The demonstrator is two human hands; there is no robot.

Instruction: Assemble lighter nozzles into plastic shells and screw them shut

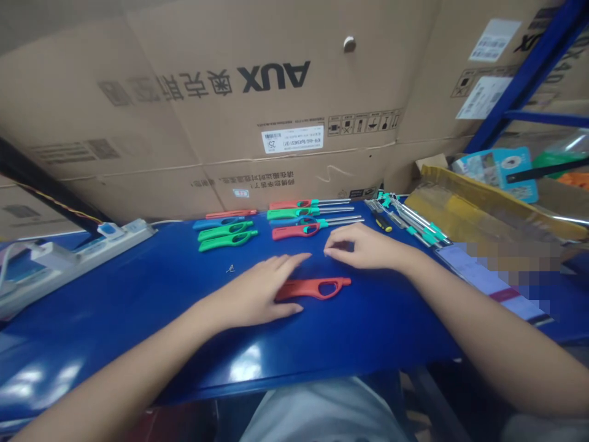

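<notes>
Bare forearms (142,362) come in from the two lower corners, and past them stands a wall of cardboard (184,37) printed with upside-down lettering. Between lies a blue table (138,294), glossy, with a box (488,215) beyond its right side and a white power strip (92,264) along its left. On the table, the left hand (257,291) lies low with thumb and forefinger wide apart, one above and one below a red handle (331,286); whether the palm bears on the handle's hidden end I cannot tell. The right hand (361,245) hangs near the handle's tip, thumb and forefinger bent to a narrow gap; whether something tiny is pinched there does not show. A jumble of metal tubes (416,221) sits to the right. Farther back are rows of handles, green ones (225,240) without tubes and others, such as a red lighter (294,232), with them. Beside the jumble lies a screwdriver (381,222). Smallest are some metal bits (230,268), perhaps screws, near the left hand: a careless sweep of that wrist could scatter them. With such a loose hold, a push on the tip could slide the handle over the slick surface, and the right forearm could drag the tubes out of place.
</notes>
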